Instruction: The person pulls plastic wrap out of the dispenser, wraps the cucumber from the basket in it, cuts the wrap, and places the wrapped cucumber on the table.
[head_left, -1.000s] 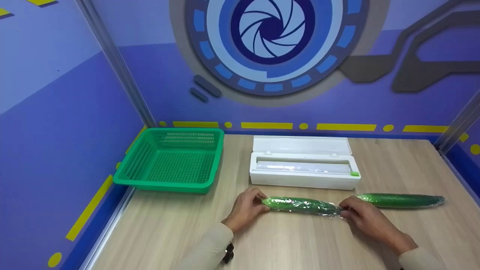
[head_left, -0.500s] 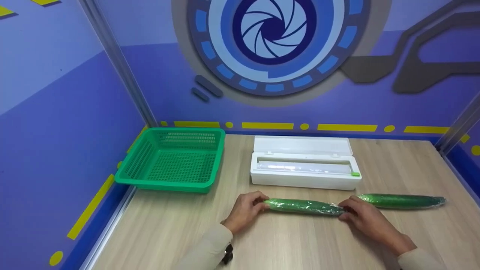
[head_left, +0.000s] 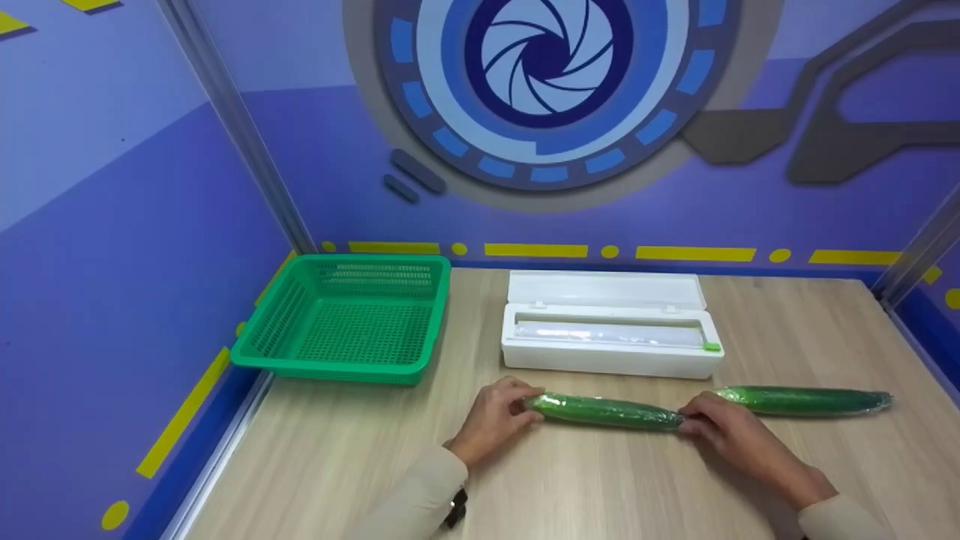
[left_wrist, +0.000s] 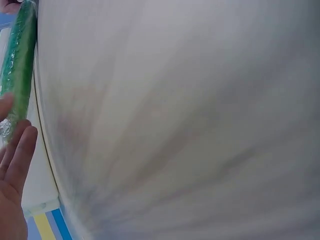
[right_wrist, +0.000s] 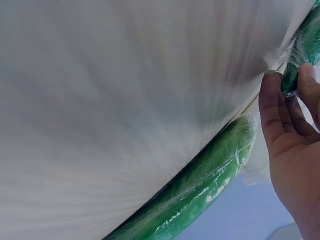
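Observation:
A cucumber [head_left: 609, 412] wrapped in clear cling film lies crosswise on the wooden table, between both hands. My left hand [head_left: 496, 418] pinches its pale left end, thumb on the near side. The darker right end is pinched between the thumb and fingers of my right hand [head_left: 726, 429]. In the right wrist view, film gathers at the tip beside the thumb [right_wrist: 308, 85]. Just beyond the right hand lies a second film-wrapped cucumber [head_left: 810, 401], its left end partly hidden by that hand in the head view.
Behind the held cucumber stands a white cling film dispenser [head_left: 611, 361] with its lid [head_left: 606, 289] raised and a film roll [head_left: 600, 333] inside. A green slotted basket [head_left: 337, 370] sits at the back left. Printed panels [head_left: 480, 217] wall the table's back and sides.
The held cucumber has turned a little between the hands, and its film looks smoother than before. Both hands stay at its ends with only slight finger shifts. The second cucumber has not moved.

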